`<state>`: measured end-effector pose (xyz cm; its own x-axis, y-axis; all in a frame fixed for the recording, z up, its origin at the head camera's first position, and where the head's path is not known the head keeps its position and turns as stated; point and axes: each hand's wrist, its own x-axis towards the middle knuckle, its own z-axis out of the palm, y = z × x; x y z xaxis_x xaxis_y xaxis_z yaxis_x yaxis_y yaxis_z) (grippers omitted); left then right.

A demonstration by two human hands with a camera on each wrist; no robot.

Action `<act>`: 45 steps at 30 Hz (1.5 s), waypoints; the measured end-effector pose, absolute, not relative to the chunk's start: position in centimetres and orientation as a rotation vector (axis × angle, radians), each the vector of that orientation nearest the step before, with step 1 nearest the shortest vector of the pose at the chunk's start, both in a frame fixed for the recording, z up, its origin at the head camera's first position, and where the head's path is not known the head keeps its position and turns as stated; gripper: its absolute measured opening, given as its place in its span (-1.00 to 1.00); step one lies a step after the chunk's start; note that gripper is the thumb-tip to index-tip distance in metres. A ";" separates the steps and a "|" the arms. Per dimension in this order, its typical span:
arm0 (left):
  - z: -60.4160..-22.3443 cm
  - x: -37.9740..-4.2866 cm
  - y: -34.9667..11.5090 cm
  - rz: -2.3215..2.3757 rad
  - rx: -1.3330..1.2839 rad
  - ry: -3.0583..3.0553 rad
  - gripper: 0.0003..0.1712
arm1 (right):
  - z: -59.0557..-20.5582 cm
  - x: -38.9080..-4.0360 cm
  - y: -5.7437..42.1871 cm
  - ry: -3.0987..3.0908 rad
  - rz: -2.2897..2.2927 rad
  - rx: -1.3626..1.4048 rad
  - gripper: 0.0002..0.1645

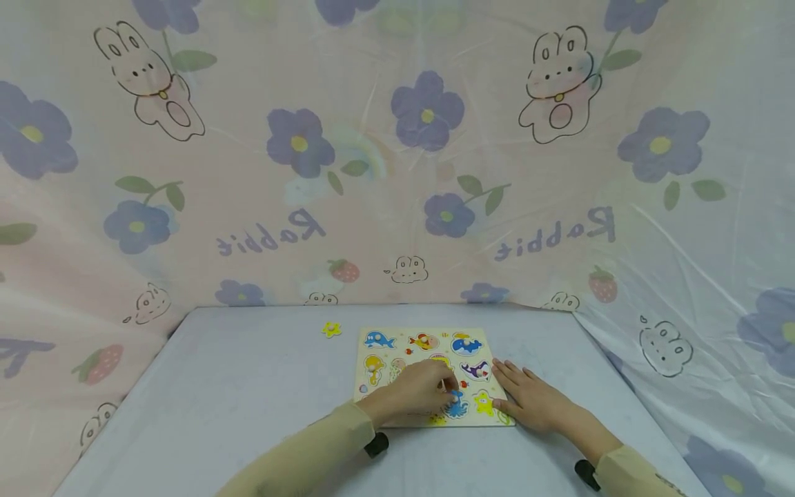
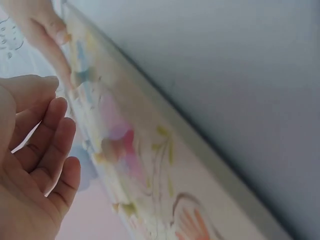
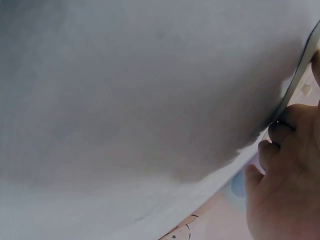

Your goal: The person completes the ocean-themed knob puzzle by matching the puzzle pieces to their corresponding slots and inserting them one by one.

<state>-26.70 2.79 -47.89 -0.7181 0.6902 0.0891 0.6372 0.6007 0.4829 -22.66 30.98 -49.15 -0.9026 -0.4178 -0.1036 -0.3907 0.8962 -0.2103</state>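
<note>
A wooden knob puzzle board (image 1: 404,352) lies on the table, with sea-animal pieces in it. My left hand (image 1: 419,386) hovers over its lower middle, fingertips beside the blue octopus piece (image 1: 457,408). In the left wrist view, the fingers of that hand (image 2: 37,150) are loosely bent, and nothing shows between thumb and forefinger. My right hand (image 1: 537,400) rests along the board's right edge, its thumb near the yellow starfish piece (image 1: 484,403). The right wrist view shows the right hand's fingers (image 3: 287,132) against that edge. My left hand hides part of the board.
A loose yellow star-shaped piece (image 1: 332,329) lies on the white table (image 1: 267,386), beyond the board's upper left corner. A whale piece (image 1: 466,344) and a purple piece (image 1: 477,371) sit on the board's right side. A printed curtain (image 1: 366,207) hangs behind the table.
</note>
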 end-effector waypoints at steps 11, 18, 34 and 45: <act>-46.5 -28.7 -1.9 1.016 1.040 2.834 -0.87 | -49.3 -22.8 30.9 2.907 -0.273 -0.602 -0.01; -46.8 -31.0 -6.5 1.170 0.919 2.951 -0.85 | -49.3 -22.7 30.9 2.897 -0.288 -0.583 0.00; -48.6 -35.4 -15.8 1.167 0.491 3.098 -0.82 | -49.3 -22.7 30.9 2.901 -0.270 -0.580 0.00; -49.7 -38.1 -18.4 1.067 0.413 3.078 -0.77 | -49.1 -22.6 30.9 2.908 -0.265 -0.593 0.00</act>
